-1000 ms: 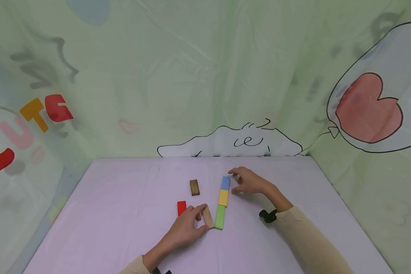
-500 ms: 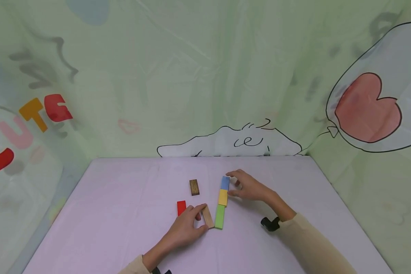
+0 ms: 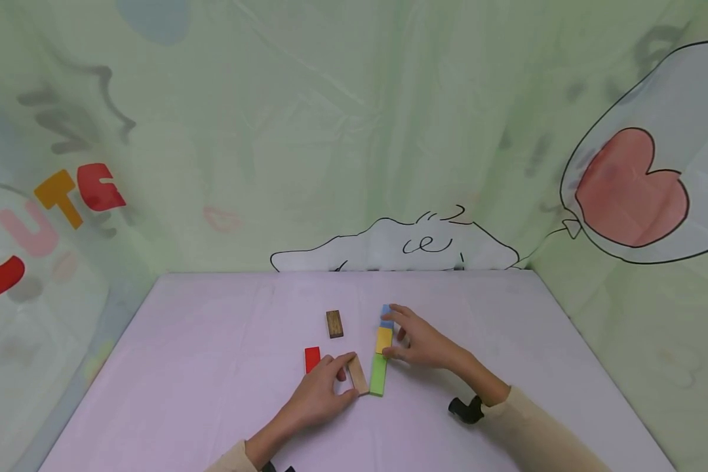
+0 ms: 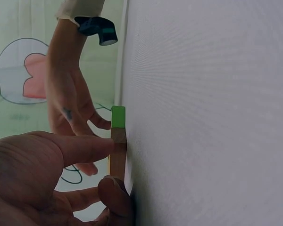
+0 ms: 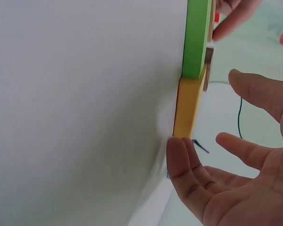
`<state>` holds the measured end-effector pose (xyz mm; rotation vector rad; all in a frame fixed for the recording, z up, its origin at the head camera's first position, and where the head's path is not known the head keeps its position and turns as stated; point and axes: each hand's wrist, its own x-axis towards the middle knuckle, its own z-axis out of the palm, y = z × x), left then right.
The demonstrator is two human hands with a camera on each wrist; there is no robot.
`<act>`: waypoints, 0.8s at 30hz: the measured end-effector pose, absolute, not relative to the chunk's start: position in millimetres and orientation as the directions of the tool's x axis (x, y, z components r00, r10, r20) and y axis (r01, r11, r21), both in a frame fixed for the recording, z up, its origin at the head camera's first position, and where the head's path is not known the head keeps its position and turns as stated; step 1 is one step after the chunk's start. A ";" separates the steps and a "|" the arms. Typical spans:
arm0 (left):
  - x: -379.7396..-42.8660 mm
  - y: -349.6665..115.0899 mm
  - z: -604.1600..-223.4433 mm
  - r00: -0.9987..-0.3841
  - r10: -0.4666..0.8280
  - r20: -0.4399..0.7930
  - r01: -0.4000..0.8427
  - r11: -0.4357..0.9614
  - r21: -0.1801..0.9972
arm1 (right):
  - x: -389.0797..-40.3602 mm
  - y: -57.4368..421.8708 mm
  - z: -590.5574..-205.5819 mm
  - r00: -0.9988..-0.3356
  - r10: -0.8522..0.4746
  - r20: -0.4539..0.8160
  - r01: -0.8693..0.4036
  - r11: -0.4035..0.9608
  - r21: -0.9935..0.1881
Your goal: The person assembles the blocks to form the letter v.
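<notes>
My left hand (image 3: 322, 391) pinches a plain wooden block (image 3: 359, 375) lengthwise, thumb at its near end and index finger at its far end. The block lies on the table, its near end close against a green block (image 3: 377, 377). From the green one, a yellow block (image 3: 384, 339) and a blue block (image 3: 386, 309) run on in a line away from me. Over the yellow and blue blocks is my right hand (image 3: 421, 339); in the right wrist view its thumb (image 5: 254, 89) is apart from them, and other fingertips lie by the yellow block's far end, hiding most of the blue one.
A dark brown block (image 3: 334, 324) lies farther back, left of the row. Partly hidden behind my left hand is a red block (image 3: 312, 358). Printed green cloth (image 3: 330, 164) walls in the white table (image 3: 212, 328) at the back and sides.
My right hand has come left and nearer to me, from beside the blue block to over the blue and yellow blocks. My left hand and the wooden block stay still.
</notes>
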<state>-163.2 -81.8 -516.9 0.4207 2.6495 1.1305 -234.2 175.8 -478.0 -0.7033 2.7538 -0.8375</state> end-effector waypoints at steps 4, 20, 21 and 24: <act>-163.5 -81.8 -517.4 -0.932 0.351 -0.091 0.177 0.661 0.730 | -226.7 172.9 -479.0 -0.880 -0.473 -0.041 -0.371 0.740 -0.562; -163.6 -81.7 -517.8 -0.929 0.358 -0.091 0.184 0.662 0.727 | -210.1 168.1 -490.7 -0.909 -0.413 -0.062 -0.283 0.719 -0.635; -163.5 -81.7 -517.9 -0.930 0.357 -0.093 0.182 0.664 0.725 | -209.5 167.8 -491.9 -0.913 -0.403 -0.059 -0.272 0.712 -0.647; -163.7 -81.5 -518.5 -0.930 0.356 -0.095 0.180 0.665 0.725 | -208.2 167.3 -494.4 -0.925 -0.375 -0.054 -0.248 0.706 -0.663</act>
